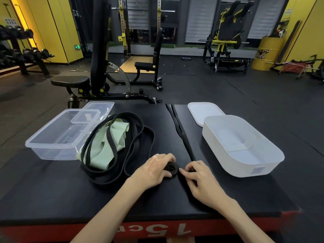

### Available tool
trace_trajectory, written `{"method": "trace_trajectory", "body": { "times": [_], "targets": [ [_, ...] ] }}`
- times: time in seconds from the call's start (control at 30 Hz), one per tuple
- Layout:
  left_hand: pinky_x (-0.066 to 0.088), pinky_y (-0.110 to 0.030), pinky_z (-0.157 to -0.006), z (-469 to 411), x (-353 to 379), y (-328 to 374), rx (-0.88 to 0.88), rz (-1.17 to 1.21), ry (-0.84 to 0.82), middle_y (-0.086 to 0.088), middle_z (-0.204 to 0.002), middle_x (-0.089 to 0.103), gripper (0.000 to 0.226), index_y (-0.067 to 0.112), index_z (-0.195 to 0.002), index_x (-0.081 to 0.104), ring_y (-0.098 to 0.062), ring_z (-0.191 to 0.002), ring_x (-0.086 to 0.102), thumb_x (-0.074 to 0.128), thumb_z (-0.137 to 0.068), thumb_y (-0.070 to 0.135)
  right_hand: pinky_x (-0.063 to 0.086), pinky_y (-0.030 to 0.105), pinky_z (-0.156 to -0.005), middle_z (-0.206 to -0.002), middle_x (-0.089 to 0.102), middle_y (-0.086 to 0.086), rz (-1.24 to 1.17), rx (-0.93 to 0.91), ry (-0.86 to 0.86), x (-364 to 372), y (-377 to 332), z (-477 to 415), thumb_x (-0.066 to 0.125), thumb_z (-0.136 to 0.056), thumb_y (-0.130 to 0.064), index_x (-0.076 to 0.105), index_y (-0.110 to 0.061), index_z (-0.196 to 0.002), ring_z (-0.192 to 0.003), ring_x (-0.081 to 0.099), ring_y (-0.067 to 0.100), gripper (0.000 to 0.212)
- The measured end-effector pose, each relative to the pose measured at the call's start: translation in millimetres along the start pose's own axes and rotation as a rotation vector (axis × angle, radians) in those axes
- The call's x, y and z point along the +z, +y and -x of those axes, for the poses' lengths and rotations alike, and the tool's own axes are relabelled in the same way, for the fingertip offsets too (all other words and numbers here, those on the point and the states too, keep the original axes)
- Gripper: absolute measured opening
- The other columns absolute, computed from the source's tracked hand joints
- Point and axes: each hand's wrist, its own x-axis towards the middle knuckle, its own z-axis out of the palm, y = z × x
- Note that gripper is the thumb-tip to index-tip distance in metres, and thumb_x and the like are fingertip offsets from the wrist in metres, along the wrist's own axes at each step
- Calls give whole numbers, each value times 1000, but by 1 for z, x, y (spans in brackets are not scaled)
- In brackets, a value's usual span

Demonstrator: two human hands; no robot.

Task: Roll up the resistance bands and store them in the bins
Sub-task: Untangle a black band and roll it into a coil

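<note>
We noted black bands, a pale green band, clear bin, white bin, black mat.

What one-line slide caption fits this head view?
Both hands, left hand and right hand, roll a black band on the mat, between a clear bin and a white bin.

matt black rubbery band, clear glossy plastic bin, white matt plastic bin.
</note>
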Motion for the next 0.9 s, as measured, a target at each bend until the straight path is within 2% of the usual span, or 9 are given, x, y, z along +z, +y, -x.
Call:
{"method": "trace_trajectory", "body": {
  "times": [0.07, 0.13, 0.23, 0.3, 0.4, 0.53, 0.7, 0.9],
  "targets": [
    [28, -27, -113, -4, 1, -2, 56, 14, -61, 4, -147, 40, 62, 24, -143, 39, -13, -130, 37, 65, -89, 11, 43, 26, -77, -88, 55, -6, 10, -5, -34, -4, 3, -2, 57, -84, -10, 71, -24, -112, -83, 51, 15, 35],
    [21, -20, -113, -7, -1, -2, 104, 24, -127, 4, -154, 32, 64, 22, -147, 38, -13, -138, 31, 61, -90, 3, 40, 23, -74, -86, 55, -6, -2, -11, -76, -8, 4, -5, 56, -85, -10, 71, -25, -113, -80, 49, 15, 35],
    [25, -16, -107, -7, -2, -2, 143, 42, -95, 0, -141, 52, 51, 14, -137, 52, -18, -130, 43, 62, -89, 2, 34, 17, -72, -88, 54, -9, -26, -10, -127, -12, 6, -6, 52, -91, -15, 68, -28, -117, -81, 45, 10, 34],
    [25, -13, -106, -3, 1, -3, 131, 49, -37, 1, -138, 55, 48, 14, -135, 54, -15, -127, 45, 64, -89, 5, 38, 18, -70, -89, 52, -11, -34, 0, -152, -14, 6, -6, 52, -94, -17, 66, -31, -121, -83, 43, 7, 33],
    [32, -23, -108, 3, 11, -5, 66, 31, 70, 6, -136, 55, 48, 19, -136, 54, -13, -125, 46, 66, -90, 21, 38, 17, -71, -89, 55, -8, -22, 18, -144, -13, 7, -11, 56, -93, -17, 67, -27, -120, -85, 48, 9, 31],
    [42, -28, -101, 6, 22, 5, -66, 11, 203, 10, -131, 58, 51, 22, -135, 54, -8, -120, 45, 63, -89, 43, 36, 18, -71, -86, 60, -6, 7, 88, -72, -12, 10, -18, 66, -87, -14, 72, -20, -110, -83, 58, 14, 25],
    [45, -24, -96, 9, 40, 15, -123, 31, 368, 8, -125, 62, 51, 17, -130, 59, -10, -115, 47, 63, -88, 46, 45, 29, -58, -75, 62, -5, 79, 103, 38, -9, 11, -16, 79, -75, -12, 77, -18, -93, -67, 62, 18, 19],
    [54, -29, -85, 8, 44, 18, -130, -38, 423, 5, -113, 69, 50, 11, -117, 69, -14, -103, 55, 67, -84, 48, 49, 35, -52, -67, 52, -1, 121, 22, 63, -2, -3, -12, 76, -76, -12, 73, -11, -78, -58, 54, 20, 4]
  ]
}}
